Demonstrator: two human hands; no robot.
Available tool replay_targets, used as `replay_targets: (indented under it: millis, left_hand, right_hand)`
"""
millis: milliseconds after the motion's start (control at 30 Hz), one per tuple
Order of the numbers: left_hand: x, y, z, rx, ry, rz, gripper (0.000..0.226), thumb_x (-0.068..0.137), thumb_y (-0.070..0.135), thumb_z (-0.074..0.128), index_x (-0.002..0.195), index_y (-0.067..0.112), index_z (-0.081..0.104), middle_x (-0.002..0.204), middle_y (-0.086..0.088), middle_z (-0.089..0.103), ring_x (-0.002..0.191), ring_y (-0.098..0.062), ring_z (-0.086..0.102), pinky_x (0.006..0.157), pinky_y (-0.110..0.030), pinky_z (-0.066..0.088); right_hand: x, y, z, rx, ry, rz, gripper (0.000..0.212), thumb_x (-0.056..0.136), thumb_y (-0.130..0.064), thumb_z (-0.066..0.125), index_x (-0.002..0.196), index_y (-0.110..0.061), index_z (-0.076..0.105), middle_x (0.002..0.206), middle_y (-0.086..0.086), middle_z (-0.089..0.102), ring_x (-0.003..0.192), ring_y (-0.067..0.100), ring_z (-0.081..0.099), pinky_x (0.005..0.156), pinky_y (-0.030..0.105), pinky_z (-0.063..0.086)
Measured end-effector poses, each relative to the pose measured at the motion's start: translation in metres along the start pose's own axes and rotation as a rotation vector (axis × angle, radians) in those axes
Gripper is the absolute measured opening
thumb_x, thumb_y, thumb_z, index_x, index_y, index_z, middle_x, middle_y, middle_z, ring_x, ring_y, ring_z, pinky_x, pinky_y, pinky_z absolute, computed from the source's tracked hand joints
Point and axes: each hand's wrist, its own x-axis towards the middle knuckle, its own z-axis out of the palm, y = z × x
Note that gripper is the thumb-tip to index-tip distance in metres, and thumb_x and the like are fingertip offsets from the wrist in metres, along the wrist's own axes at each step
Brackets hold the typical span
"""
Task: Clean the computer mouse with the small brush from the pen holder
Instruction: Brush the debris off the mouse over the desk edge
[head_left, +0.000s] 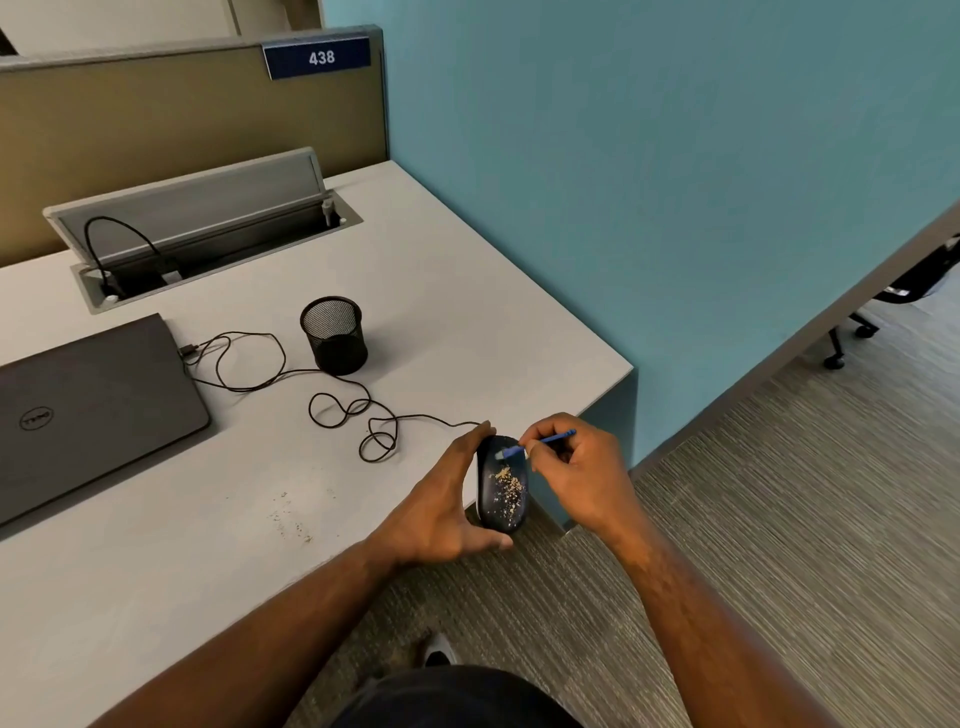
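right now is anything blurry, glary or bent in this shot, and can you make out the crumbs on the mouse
Head view: soft, even light, no harsh glare; wide-angle bending curves the desk edge and partition. The tan crumbs on the dark mouse read clearly, as does the blue brush in the right hand; the left hand cups the mouse. The mesh pen holder casts only a faint shadow.

Number "438": white figures on a blue plate, mounted at the top edge of the olive desk partition. Brand "Dell": round logo on the closed grey laptop lid, seen inverted.
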Motion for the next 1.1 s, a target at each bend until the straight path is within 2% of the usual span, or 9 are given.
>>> replay_targets:
  millis: [67, 200, 333, 400, 533, 667, 800, 900, 1100]
  left_hand:
    - [0.001, 0.001, -0.001, 0.006, 0.006, 0.000, 0.128, 0.061, 0.041, 0.095, 0.159, 0.032, 0.013, 0.159, 0.016, 0.026, 0.142, 0.008, 0.026, 0.111, -0.006, 0.023]
    - [0.001, 0.001, -0.003, 0.019, 0.002, 0.003, 0.127, 0.062, 0.044, 0.094, 0.159, 0.034, 0.012, 0.160, 0.014, 0.026, 0.144, 0.001, 0.028, 0.115, -0.017, 0.028]
    - [0.000, 0.001, -0.001, 0.018, 0.008, 0.000, 0.128, 0.062, 0.043, 0.094, 0.159, 0.034, 0.012, 0.159, 0.017, 0.026, 0.143, 0.004, 0.027, 0.114, -0.015, 0.026]
    - [-0.001, 0.001, -0.001, 0.014, 0.011, 0.000, 0.127, 0.062, 0.041, 0.095, 0.159, 0.033, 0.013, 0.158, 0.017, 0.026, 0.143, 0.006, 0.026, 0.114, -0.012, 0.025]
    - [-0.001, 0.000, -0.002, 0.015, 0.005, -0.001, 0.127, 0.063, 0.041, 0.095, 0.159, 0.032, 0.013, 0.159, 0.016, 0.026, 0.143, 0.005, 0.026, 0.110, -0.005, 0.023]
    - [-0.001, 0.001, -0.002, 0.011, 0.004, 0.000, 0.127, 0.063, 0.043, 0.094, 0.159, 0.034, 0.011, 0.160, 0.015, 0.025, 0.143, 0.002, 0.026, 0.112, -0.011, 0.025]
    - [-0.001, 0.001, -0.002, 0.004, 0.007, -0.002, 0.127, 0.063, 0.040, 0.095, 0.159, 0.031, 0.013, 0.159, 0.015, 0.026, 0.142, 0.006, 0.025, 0.109, -0.002, 0.022]
    - [-0.002, 0.001, -0.001, 0.007, 0.009, -0.006, 0.127, 0.062, 0.040, 0.095, 0.159, 0.031, 0.013, 0.160, 0.014, 0.026, 0.142, 0.006, 0.025, 0.108, -0.002, 0.022]
    - [-0.003, 0.004, -0.002, 0.021, 0.011, -0.007, 0.127, 0.063, 0.044, 0.094, 0.159, 0.032, 0.012, 0.161, 0.014, 0.024, 0.144, 0.004, 0.025, 0.110, -0.006, 0.022]
  right_hand:
    - [0.000, 0.002, 0.000, -0.009, 0.005, 0.004, 0.008, 0.093, -0.017, 0.071, 0.092, -0.024, 0.075, 0.086, -0.010, 0.072, 0.073, 0.001, 0.064, 0.063, 0.012, 0.047]
    - [-0.002, 0.004, -0.002, -0.042, -0.015, -0.004, 0.017, 0.090, -0.012, 0.070, 0.081, -0.026, 0.073, 0.074, -0.011, 0.070, 0.061, -0.001, 0.058, 0.060, 0.016, 0.044]
    - [0.000, 0.002, -0.001, 0.035, 0.034, 0.017, 0.009, 0.093, -0.020, 0.071, 0.091, -0.028, 0.074, 0.088, -0.008, 0.075, 0.084, 0.011, 0.072, 0.077, 0.029, 0.059]
    - [0.001, 0.002, 0.000, 0.034, 0.028, 0.022, 0.007, 0.094, -0.022, 0.071, 0.093, -0.029, 0.074, 0.090, -0.009, 0.076, 0.086, 0.011, 0.074, 0.082, 0.032, 0.061]
    - [0.001, -0.001, -0.001, -0.038, 0.004, 0.021, 0.016, 0.093, -0.018, 0.070, 0.083, -0.030, 0.072, 0.080, -0.008, 0.074, 0.077, 0.012, 0.072, 0.075, 0.029, 0.059]
    - [0.004, -0.003, -0.002, 0.031, 0.063, 0.023, 0.019, 0.094, -0.017, 0.069, 0.084, -0.032, 0.073, 0.079, -0.008, 0.075, 0.077, 0.013, 0.074, 0.080, 0.038, 0.063]
    - [0.005, -0.004, -0.001, 0.020, 0.031, 0.034, 0.019, 0.096, -0.018, 0.066, 0.083, -0.031, 0.071, 0.076, -0.004, 0.075, 0.073, 0.012, 0.073, 0.080, 0.043, 0.063]
    - [0.005, -0.004, -0.001, -0.011, 0.009, 0.033, 0.019, 0.096, -0.018, 0.065, 0.080, -0.027, 0.071, 0.071, 0.001, 0.074, 0.070, 0.016, 0.073, 0.079, 0.046, 0.063]
    - [0.010, -0.005, 0.002, 0.061, 0.058, 0.031, 0.008, 0.097, -0.026, 0.067, 0.093, -0.028, 0.073, 0.080, -0.004, 0.077, 0.075, 0.007, 0.075, 0.082, 0.041, 0.063]
